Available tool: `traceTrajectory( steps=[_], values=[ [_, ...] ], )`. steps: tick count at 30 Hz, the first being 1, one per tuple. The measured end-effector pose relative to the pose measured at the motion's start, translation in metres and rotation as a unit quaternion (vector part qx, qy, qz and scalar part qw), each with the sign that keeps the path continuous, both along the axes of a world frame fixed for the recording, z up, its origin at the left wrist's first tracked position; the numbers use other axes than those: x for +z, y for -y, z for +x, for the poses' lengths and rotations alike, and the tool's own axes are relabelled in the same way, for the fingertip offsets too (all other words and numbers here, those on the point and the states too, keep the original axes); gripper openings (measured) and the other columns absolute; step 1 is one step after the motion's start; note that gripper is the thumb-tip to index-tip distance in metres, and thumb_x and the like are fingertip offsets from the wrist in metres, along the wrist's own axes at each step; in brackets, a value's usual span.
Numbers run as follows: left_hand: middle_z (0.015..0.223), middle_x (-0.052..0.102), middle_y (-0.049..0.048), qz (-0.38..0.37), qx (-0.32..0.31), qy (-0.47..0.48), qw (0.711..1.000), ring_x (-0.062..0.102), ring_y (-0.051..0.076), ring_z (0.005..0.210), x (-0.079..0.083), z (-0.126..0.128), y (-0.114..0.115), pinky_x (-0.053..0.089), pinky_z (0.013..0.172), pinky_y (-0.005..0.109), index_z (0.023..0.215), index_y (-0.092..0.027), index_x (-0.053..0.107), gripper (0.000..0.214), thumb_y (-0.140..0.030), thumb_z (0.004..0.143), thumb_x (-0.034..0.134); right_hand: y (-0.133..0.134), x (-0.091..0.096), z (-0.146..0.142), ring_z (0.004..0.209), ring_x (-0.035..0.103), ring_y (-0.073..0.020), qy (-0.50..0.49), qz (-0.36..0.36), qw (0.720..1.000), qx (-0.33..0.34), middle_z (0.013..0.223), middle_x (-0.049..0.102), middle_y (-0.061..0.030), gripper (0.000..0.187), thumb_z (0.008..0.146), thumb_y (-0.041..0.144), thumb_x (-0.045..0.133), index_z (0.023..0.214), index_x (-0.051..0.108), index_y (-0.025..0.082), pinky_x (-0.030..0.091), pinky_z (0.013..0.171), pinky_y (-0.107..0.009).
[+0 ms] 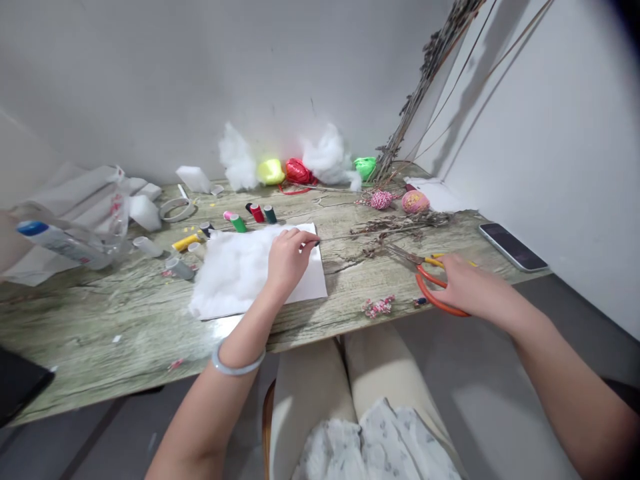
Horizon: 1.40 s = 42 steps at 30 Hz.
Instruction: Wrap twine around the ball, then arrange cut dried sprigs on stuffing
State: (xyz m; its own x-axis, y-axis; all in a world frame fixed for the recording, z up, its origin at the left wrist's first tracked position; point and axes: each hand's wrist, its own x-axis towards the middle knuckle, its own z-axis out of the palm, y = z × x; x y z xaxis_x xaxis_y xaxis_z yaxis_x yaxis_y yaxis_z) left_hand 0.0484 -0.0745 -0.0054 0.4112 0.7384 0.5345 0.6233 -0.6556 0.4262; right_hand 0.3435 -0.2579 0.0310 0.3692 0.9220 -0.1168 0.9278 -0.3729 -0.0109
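Note:
My left hand (289, 260) is closed in a pinch over the right side of a white sheet covered with cotton batting (233, 273). Between its fingertips is the end of a thin dried flower stem (343, 237), which runs right to a brown, dried flower head (400, 230). On the right, my right hand (463, 283) grips a pair of scissors with orange handles (425, 287), blades pointing left near the dried flowers. Something yellow lies beside the handles, partly under my fingers. A small pink-and-white flower sprig (379, 307) is near the table's front edge.
Thread spools (239, 223) stand behind the sheet. Along the wall sit cotton tufts (327, 157) and yellow, red and green bundles (299, 171). A glue bottle (60, 243) and tape roll (177, 209) are left. A phone (513, 247) lies at the right edge. Another person's arm shows far left.

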Motion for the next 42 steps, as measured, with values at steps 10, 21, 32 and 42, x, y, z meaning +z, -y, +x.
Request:
traceTrajectory(
  steps=[10, 21, 32, 42],
  values=[
    [0.083, 0.066, 0.0035, -0.06, 0.033, 0.072, 0.995, 0.056, 0.017, 0.076, 0.008, -0.025, -0.017, 0.043, 0.074, 0.029, 0.089, -0.019, 0.073, 0.017, -0.018, 0.085, 0.056, 0.005, -0.025, 0.012, 0.109, 0.061, -0.0331, -0.026, 0.016, 0.999, -0.011, 0.124, 0.059, -0.0182, 0.069, 0.077, 0.064, 0.054, 0.124, 0.05, 0.014, 0.048, 0.081, -0.039],
    [0.091, 0.074, 0.0062, -0.098, 0.153, 0.1, 0.978, 0.062, 0.018, 0.078, 0.027, -0.035, -0.033, 0.046, 0.074, 0.028, 0.095, -0.016, 0.074, 0.023, -0.024, 0.085, 0.055, 0.01, -0.075, 0.024, 0.113, 0.061, -0.0319, -0.075, 0.154, 0.985, -0.026, 0.124, 0.057, -0.0194, 0.068, 0.075, 0.053, 0.062, 0.126, 0.045, 0.013, 0.048, 0.092, -0.039],
    [0.124, 0.065, 0.0161, -0.12, 0.192, -0.078, 0.971, 0.065, 0.029, 0.107, 0.062, 0.058, -0.145, 0.049, 0.084, 0.033, 0.137, -0.02, 0.055, 0.051, -0.029, 0.087, 0.061, -0.001, -0.076, -0.004, 0.103, 0.066, -0.0299, -0.011, 0.17, 0.984, -0.044, 0.121, 0.059, -0.0166, 0.063, 0.08, 0.053, 0.064, 0.124, 0.043, 0.013, 0.05, 0.074, -0.034],
    [0.108, 0.073, 0.0084, -0.001, -0.005, -0.304, 0.953, 0.061, 0.025, 0.108, 0.04, 0.114, -0.094, 0.044, 0.09, 0.034, 0.112, -0.025, 0.071, 0.032, -0.015, 0.09, 0.049, -0.002, -0.079, -0.007, 0.096, 0.069, -0.0307, -0.022, 0.19, 0.977, -0.095, 0.12, 0.062, -0.0187, 0.056, 0.086, 0.051, 0.053, 0.125, 0.039, 0.014, 0.05, 0.071, -0.036]
  ],
)
